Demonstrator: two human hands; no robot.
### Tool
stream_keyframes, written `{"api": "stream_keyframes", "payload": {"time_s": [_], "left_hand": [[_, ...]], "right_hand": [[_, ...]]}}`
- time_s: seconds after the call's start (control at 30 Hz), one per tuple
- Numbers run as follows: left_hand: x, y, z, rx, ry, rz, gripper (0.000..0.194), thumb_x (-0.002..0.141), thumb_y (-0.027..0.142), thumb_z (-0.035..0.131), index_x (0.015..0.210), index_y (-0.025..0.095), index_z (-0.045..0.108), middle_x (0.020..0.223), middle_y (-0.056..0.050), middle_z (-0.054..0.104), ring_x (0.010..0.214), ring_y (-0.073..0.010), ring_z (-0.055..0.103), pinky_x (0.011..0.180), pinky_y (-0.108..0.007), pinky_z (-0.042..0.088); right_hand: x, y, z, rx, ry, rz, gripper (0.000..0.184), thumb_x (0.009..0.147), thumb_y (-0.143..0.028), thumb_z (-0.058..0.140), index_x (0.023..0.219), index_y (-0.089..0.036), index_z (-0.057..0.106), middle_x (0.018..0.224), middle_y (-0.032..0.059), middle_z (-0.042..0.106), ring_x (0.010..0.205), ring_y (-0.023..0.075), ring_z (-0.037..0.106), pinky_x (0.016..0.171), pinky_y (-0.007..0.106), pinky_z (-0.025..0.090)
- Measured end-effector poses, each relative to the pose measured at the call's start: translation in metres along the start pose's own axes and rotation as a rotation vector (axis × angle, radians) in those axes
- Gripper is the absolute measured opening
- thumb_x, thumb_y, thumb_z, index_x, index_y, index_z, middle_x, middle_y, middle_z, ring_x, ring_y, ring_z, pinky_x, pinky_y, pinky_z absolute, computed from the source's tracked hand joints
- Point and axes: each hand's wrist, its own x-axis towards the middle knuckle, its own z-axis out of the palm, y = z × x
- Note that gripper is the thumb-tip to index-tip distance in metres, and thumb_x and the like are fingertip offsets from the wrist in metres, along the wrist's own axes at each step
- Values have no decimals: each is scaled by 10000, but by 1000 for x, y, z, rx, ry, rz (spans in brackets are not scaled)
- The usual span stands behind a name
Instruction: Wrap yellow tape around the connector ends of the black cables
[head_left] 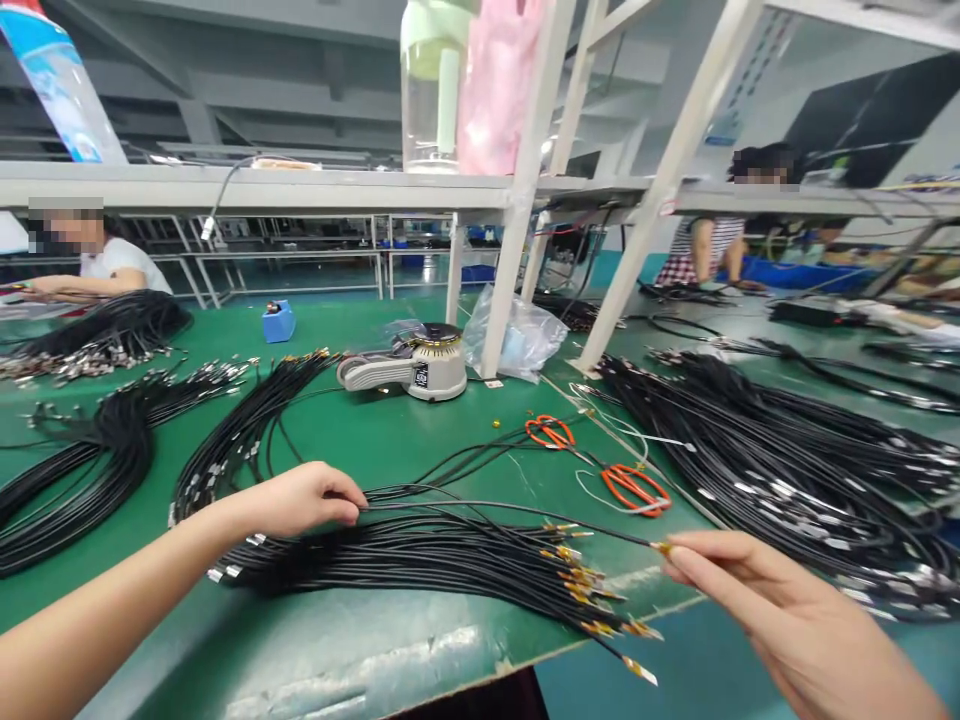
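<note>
A single black cable (pixel 510 508) stretches between my two hands above the table. My left hand (pixel 307 498) pinches it along its length, thumb against fingers. Its yellow-wrapped end is pinched between thumb and fingertips of my right hand (pixel 780 600), past the table's front edge. Just below lies a bundle of black cables (pixel 435 560), their yellow and silver ends fanned out to the right. More cables (pixel 217 450) with silver tags curve away behind my left forearm. Two pairs of orange-handled scissors or pliers (pixel 634 490) lie behind the cable.
A grey tape dispenser (pixel 439 375) stands mid-table near a clear plastic bag (pixel 517 335) and shelf posts. A small blue box (pixel 278 322) is further left. Cable bundles (pixel 780 450) cover the right side, others (pixel 90 450) the left. Two people work beyond, left and right.
</note>
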Motion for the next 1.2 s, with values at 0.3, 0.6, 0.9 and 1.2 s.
{"api": "stream_keyframes", "payload": {"time_s": [0.3,0.6,0.9,1.2], "left_hand": [[44,90,30,-265,-183,272,189,775,312,572,916,189,594,825,12,731,790,-161,650,733,-241,458],[72,171,77,-557,-403,503,243,731,247,634,950,200,539,705,37,681,695,-139,612,702,-261,460],[51,173,92,-247,-234,379,261,851,366,482,752,197,654,738,21,653,707,-142,575,657,-220,426],[48,183,105,-167,-177,400,293,863,360,435,691,195,606,687,16,649,653,-131,575,627,-214,413]], "right_hand": [[-23,-24,-13,145,-197,62,313,660,-428,756,859,-188,729,730,75,732,682,214,693,714,356,566],[-48,-31,-9,130,-211,-166,76,749,-269,676,780,-211,714,800,24,679,721,156,629,682,285,537],[-58,-16,-6,341,-140,53,141,657,-263,764,728,-185,672,718,6,694,676,146,635,635,264,532],[-66,-15,-9,366,-118,105,151,680,-301,746,739,-174,690,645,-1,671,613,124,604,598,242,508]]}}
